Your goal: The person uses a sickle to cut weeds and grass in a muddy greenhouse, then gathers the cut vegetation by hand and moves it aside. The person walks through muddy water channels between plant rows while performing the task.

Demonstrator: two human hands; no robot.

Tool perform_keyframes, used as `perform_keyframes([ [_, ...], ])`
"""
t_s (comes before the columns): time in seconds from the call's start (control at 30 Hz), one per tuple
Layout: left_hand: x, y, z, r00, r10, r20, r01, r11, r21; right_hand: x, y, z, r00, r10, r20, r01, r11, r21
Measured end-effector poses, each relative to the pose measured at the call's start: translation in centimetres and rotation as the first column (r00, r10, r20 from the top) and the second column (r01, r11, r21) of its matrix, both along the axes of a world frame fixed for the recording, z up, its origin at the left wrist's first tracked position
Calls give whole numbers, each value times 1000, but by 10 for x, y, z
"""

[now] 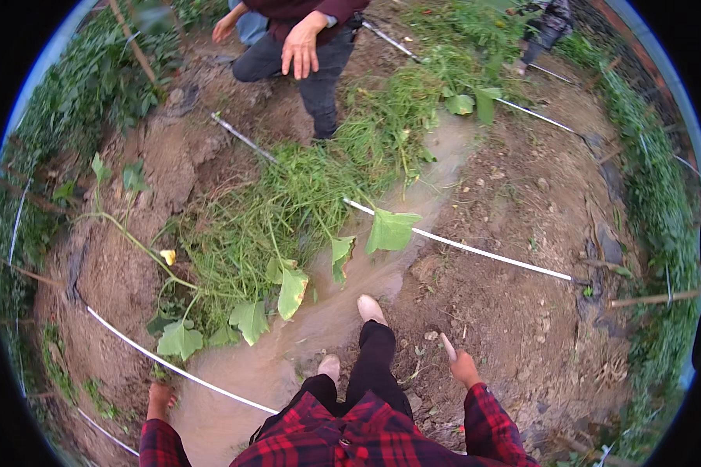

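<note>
My right hand (465,369) is closed around a short pale stick-like object (448,348), perhaps a tool handle, above the bare soil on the right. Over on the left, my left hand (160,396) hangs low beside a white rod (175,369); its fingers are partly hidden, so whether it holds anything is unclear. Between the hands are my feet in pale shoes (372,309), at the edge of muddy water (233,379) in a furrow. Beyond the water lies a heap of green weeds (228,251) with a leafy vine (129,236), which bears a yellow flower (168,257).
A second white rod (490,252) crosses the furrow ahead. A person (304,52) in dark trousers stands beyond the weeds, another person (542,29) at the upper right. Staked green plants (669,233) line the right side, and more plants (93,87) the left.
</note>
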State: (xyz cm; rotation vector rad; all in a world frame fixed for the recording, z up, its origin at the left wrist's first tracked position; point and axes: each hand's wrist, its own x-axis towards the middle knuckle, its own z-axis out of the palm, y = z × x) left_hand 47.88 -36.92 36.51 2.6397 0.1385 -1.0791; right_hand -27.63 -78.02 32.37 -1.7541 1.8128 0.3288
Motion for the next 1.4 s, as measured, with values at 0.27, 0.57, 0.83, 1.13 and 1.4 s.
perform_keyframes([
  [0.27,-43,-15,45,989,80,125,-89,994,68,120,-122,34,972,217,87,-225,970,89],
  [0.57,-128,149,101,804,588,90,-593,782,191,203,-235,28,909,410,69,-416,901,124],
  [0.83,-180,173,42,843,538,28,-521,801,293,241,-245,-14,929,359,87,-366,926,89],
  [1.13,-155,22,-103,973,209,-101,-226,953,-201,233,-180,-5,963,249,98,-244,968,-61],
  [1.4,-117,3,-120,989,140,-52,-148,956,-253,216,-184,-10,978,86,192,-66,992,-111],
])
